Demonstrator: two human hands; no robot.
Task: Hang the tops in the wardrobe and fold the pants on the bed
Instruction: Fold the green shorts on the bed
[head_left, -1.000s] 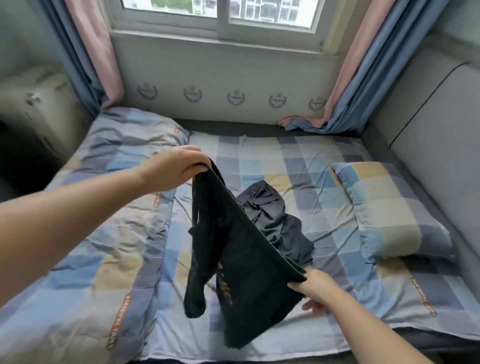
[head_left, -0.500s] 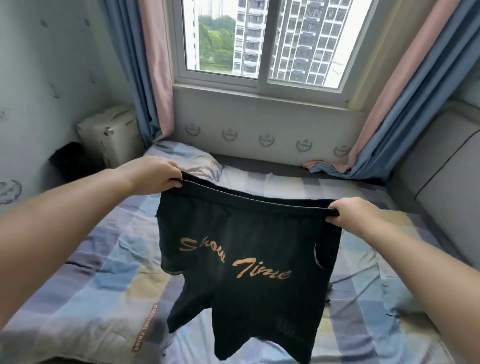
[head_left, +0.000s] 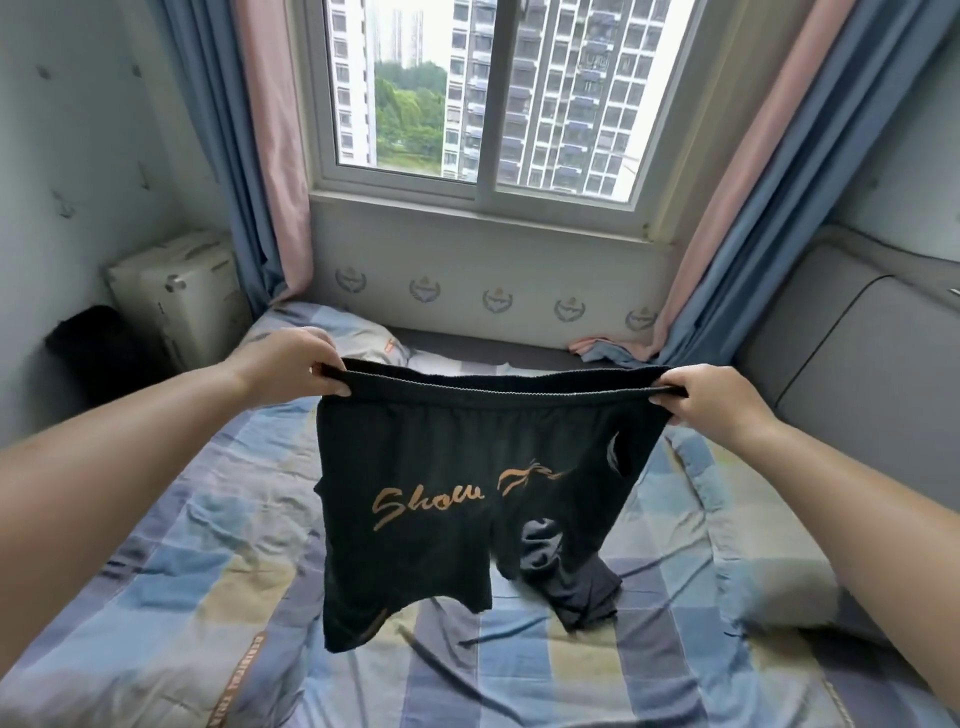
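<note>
Black shorts (head_left: 467, 499) hang by the waistband over the bed (head_left: 182, 597), left hand (head_left: 291, 369) pinching its nine-o'clock end and right hand (head_left: 711, 400) its three-o'clock end, fingers curled on the cloth. Orange script reads "Show"; the next word is creased, unreadable. Folding looks unstarted, and a grey garment (head_left: 566, 577) lies crumpled at five o'clock; no wardrobe shows.

Two bare forearms enter the frame, one from the lower left edge and one from the lower right edge, each narrowing to a wrist near the middle of the picture. No sleeve, cuff, watch, band or glove covers either arm as far as the frame edges show them. The left hand (head_left: 291, 366) and the right hand (head_left: 714, 402) are likewise uncovered, with no ring visible on the fingers. Short, plain fingernails show on both hands.
</note>
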